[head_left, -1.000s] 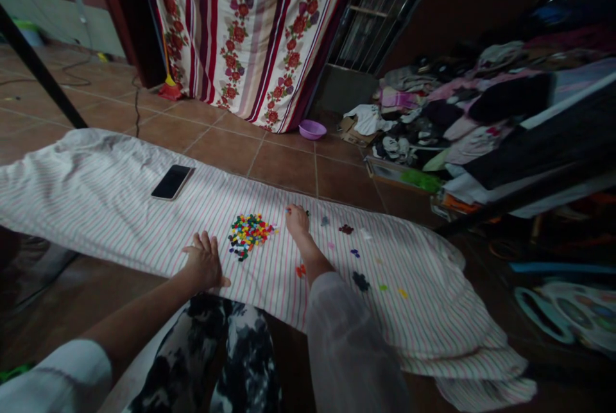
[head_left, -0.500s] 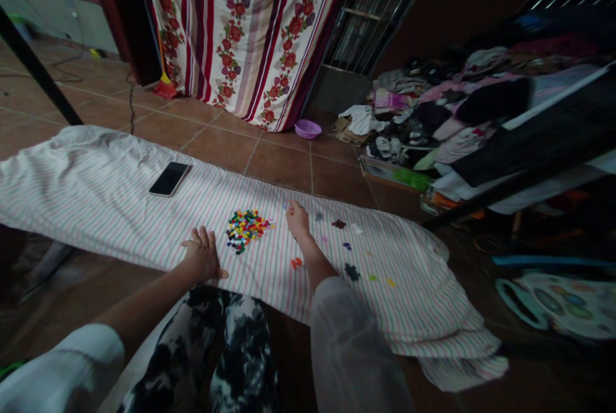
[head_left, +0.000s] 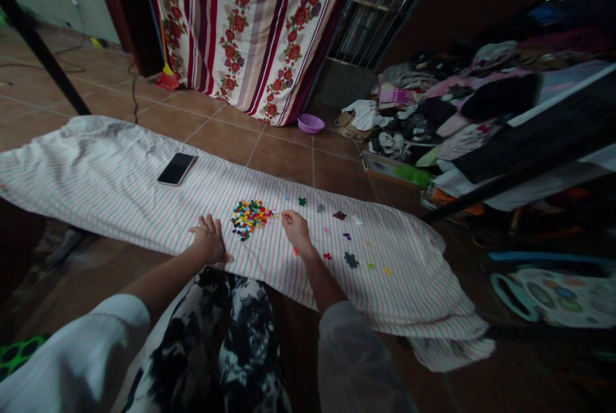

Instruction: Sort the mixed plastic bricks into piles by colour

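Observation:
My left hand rests flat with fingers spread on the striped cloth, just left of a pile of small multicoloured pieces. At the pile's right edge, my right hand has its thumb and fingers pinched together; whatever they hold is too small to make out. Sorted by colour, little groups lie beyond and right of it: green pieces, brown pieces, white pieces, purple pieces, red pieces and dark grey pieces. My right wrist partly hides orange pieces.
A phone lies on the cloth to the left. Behind, a flowered curtain hangs above a purple basin on the tiled floor. Heaped clothes and a dark bar are at the right.
My right hand has moved back toward the pile's right edge, uncovering the green and red pieces. My left hand stays on the cloth. The whole view has shifted slightly.

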Motion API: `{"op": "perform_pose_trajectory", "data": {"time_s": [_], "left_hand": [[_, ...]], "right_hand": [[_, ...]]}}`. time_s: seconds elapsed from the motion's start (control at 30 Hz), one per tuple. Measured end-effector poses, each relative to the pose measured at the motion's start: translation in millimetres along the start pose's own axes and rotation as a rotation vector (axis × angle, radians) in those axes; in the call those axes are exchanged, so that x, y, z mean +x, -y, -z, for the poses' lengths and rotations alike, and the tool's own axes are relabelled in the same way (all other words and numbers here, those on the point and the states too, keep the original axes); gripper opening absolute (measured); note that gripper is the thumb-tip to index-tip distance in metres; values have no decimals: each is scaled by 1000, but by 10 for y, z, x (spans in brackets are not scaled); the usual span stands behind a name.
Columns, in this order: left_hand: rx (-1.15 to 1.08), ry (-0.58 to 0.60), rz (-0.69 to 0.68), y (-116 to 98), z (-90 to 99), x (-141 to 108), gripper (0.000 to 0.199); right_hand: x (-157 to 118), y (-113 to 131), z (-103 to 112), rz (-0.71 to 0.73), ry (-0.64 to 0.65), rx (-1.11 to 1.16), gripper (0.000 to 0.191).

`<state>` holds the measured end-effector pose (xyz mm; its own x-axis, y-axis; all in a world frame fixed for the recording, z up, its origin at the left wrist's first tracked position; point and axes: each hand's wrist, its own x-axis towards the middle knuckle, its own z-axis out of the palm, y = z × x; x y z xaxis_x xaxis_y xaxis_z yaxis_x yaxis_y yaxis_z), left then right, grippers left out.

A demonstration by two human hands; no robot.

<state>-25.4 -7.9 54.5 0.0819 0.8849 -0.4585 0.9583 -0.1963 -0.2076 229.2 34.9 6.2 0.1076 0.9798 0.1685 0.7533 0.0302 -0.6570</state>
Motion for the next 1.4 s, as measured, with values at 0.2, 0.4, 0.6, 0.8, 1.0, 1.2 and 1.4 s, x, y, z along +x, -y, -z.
{"op": "perform_pose_trajectory", "data": {"time_s": [0.2, 0.4, 0.6, 0.8, 1.0, 1.2, 1.4], "left_hand": [[-4, -21, -3, 4, -39, 23, 114], [-67, -38, -3, 0, -83, 56, 115], [-22, -47, -13, 0, -71, 41, 117], [-29, -42, -24, 0, -19, 5, 114], [-28, -42, -22, -8, -44, 25, 113], [-67, -72, -28, -4, -82, 42, 116], [-38, -39, -16, -12, -39, 30, 116]], "right_hand": [[55, 165, 33, -26, 105, -129, 23], [140, 302, -30, -27, 118, -227, 26], [193, 562, -248, 92, 242, -236, 26], [299, 766, -334, 62, 284, -412, 30], [504, 853, -360, 23, 358, -469, 23], [625, 911, -465, -123, 379, -484, 21], [544, 880, -476, -160, 356, -441, 18]]}}
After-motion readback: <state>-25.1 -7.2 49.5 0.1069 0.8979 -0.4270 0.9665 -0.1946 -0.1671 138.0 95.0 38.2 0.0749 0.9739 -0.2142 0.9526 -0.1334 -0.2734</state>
